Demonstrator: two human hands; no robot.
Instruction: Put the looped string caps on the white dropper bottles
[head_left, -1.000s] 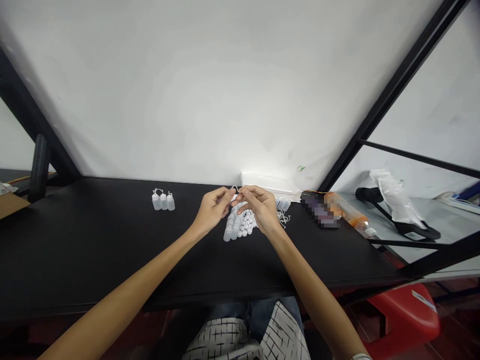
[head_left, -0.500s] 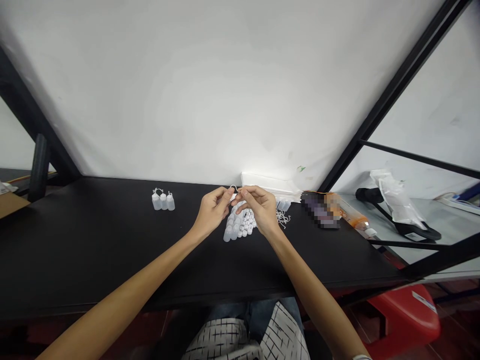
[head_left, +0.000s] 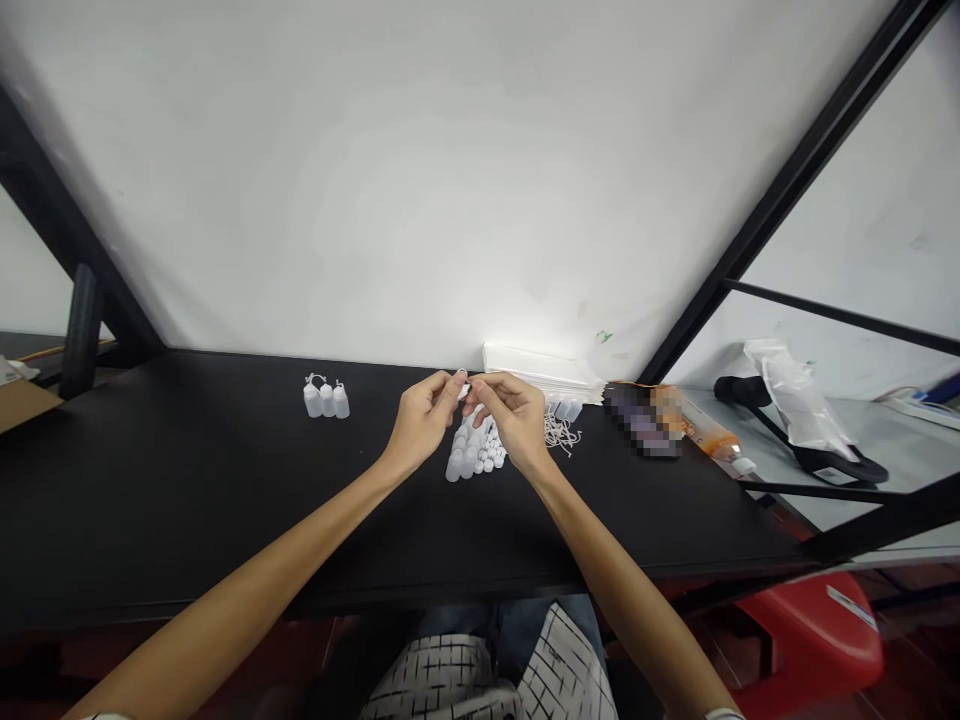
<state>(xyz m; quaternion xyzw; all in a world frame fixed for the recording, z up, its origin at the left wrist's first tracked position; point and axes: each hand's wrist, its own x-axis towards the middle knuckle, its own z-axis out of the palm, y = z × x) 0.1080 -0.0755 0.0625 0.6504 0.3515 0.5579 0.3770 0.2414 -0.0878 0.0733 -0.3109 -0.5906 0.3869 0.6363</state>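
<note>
My left hand (head_left: 426,418) and my right hand (head_left: 517,412) meet above the table, both pinched on a small white cap with a thin strap (head_left: 464,389). Fingers hide most of this piece. Beneath the hands lie rows of translucent plastic bottles (head_left: 460,462) and a cluster of loose white caps (head_left: 490,458), partly covered by my right hand. Just right of that hand is a tangle of thin white straps (head_left: 561,434). Off to the left, three small capped bottles (head_left: 327,401) stand side by side.
A stack of white sheets (head_left: 540,368) lies against the wall, with more small bottles (head_left: 568,410) before it. On the right are a blurred-out dark item (head_left: 641,425) and an orange drink bottle (head_left: 709,437). Black frame posts flank the black table (head_left: 225,500); a red stool (head_left: 814,635) stands below.
My fingertips have drawn closer together around the white cap. The strap, which arched between the hands, now shows as a smaller loop. My right hand has shifted slightly left.
</note>
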